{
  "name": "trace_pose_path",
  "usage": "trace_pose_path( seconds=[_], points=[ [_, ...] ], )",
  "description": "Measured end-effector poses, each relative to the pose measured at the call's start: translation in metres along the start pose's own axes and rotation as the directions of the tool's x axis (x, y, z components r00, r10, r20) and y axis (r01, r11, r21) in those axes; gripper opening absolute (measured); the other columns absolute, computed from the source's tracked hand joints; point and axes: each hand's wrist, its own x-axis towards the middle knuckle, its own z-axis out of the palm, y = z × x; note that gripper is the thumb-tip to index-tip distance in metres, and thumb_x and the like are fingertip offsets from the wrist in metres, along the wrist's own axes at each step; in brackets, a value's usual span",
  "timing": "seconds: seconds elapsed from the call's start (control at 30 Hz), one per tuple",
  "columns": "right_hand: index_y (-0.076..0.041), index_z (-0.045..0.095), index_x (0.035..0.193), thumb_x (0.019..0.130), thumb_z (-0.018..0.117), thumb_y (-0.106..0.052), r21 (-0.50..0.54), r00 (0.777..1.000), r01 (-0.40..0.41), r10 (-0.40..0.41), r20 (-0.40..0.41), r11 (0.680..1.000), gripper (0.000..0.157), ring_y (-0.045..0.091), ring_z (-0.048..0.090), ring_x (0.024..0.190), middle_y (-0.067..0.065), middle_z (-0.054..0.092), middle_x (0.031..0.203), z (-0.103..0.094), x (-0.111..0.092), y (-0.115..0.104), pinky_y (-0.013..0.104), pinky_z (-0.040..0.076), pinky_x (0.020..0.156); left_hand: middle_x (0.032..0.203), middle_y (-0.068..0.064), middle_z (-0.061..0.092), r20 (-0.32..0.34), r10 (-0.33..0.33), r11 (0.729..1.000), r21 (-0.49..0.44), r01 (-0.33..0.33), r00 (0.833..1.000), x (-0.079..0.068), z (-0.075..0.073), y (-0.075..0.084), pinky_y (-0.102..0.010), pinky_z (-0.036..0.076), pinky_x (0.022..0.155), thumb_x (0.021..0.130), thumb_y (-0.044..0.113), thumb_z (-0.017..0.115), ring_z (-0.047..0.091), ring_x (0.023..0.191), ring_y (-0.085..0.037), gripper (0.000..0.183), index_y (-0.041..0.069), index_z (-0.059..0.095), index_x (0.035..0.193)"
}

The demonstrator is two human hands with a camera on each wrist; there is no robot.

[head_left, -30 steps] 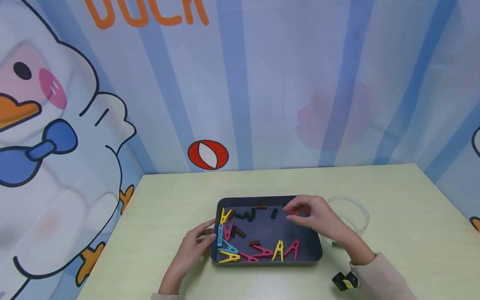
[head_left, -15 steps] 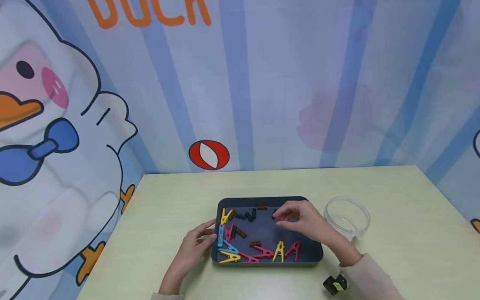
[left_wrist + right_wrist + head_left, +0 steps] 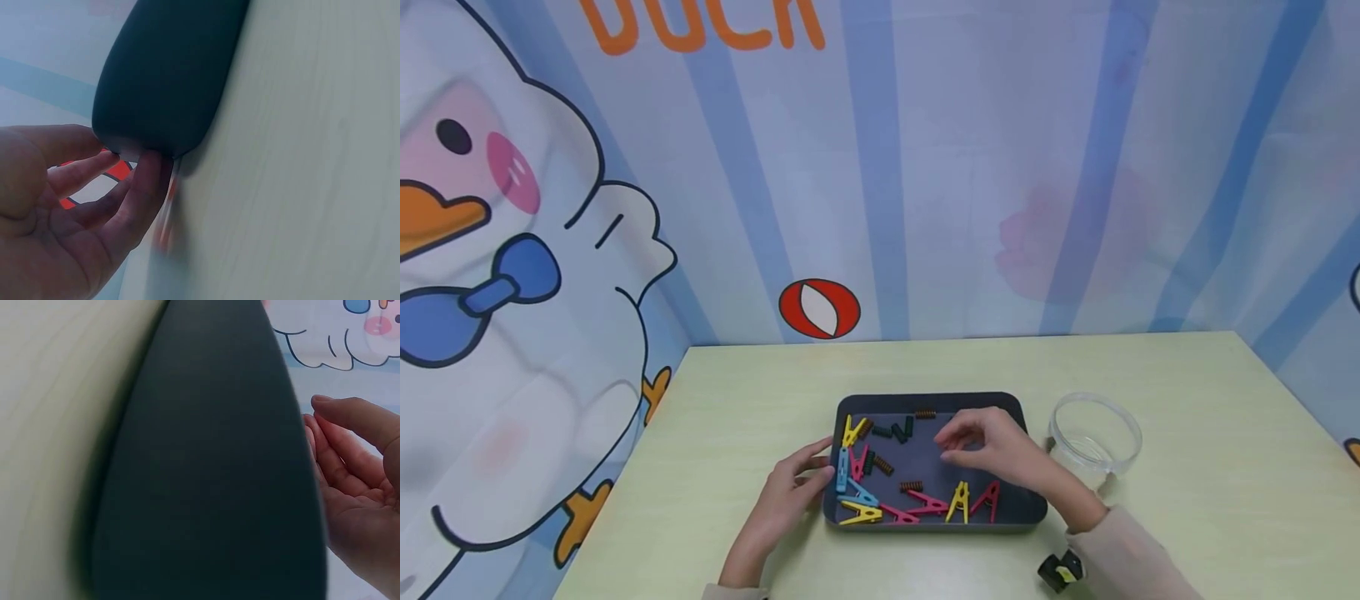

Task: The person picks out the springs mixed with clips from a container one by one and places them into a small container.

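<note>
A dark grey tray [image 3: 925, 527] on the table holds small coil springs, some dark green [image 3: 899, 432] and some copper-brown [image 3: 925, 414]. Plastic clips in yellow [image 3: 957, 502], pink [image 3: 986, 498] and blue [image 3: 842, 469] lie along its left and front sides. My left hand [image 3: 790, 492] grips the tray's left end with its fingertips. In the left wrist view, those fingers [image 3: 140, 194] touch the tray's end wall. Over the tray's right half hovers my right hand [image 3: 992, 446], thumb and fingers bent and apart. I see nothing between them. That hand hides part of the tray floor.
A clear round container [image 3: 1093, 442] stands right of the tray, partly behind my right forearm. A small black device [image 3: 1060, 571] sits at my right sleeve. A printed curtain [image 3: 940, 167] hangs behind the table's back edge.
My right hand has moved left and toward me over the tray, covering the spot where a dark green spring lay. The clear container shows more. My left hand stays at the tray.
</note>
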Motion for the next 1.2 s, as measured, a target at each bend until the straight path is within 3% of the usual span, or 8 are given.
trace_pose_path(
  seconds=[0.5,1.2],
  points=[
    [0.004,0.072,0.105,0.089,0.074,-0.003,0.04,0.995,-0.032,0.028,0.092,0.999,0.018,0.014,0.067,0.085,0.016,0.07,0.1,0.022,0.011,0.005,0.03,0.058,0.076,0.126,-0.018,0.062,0.011,0.005,1.0,0.013,-0.005,1.0,-0.002,-0.001,0.0,-0.041,0.056,0.087,0.1,0.011,0.06,0.062,0.109,-0.03,0.044,0.008,0.053,0.144],
    [0.002,0.073,0.101,0.086,0.074,0.004,-0.004,0.989,-0.062,0.062,0.135,0.998,0.015,0.013,0.067,0.081,0.01,0.071,0.095,0.037,0.018,0.014,0.024,0.057,0.071,0.126,-0.02,0.061,0.019,0.005,1.0,-0.007,-0.005,1.0,-0.001,-0.001,0.001,-0.037,0.058,0.082,0.101,0.012,0.059,0.064,0.106,-0.03,0.045,0.008,0.052,0.145]
  ],
)
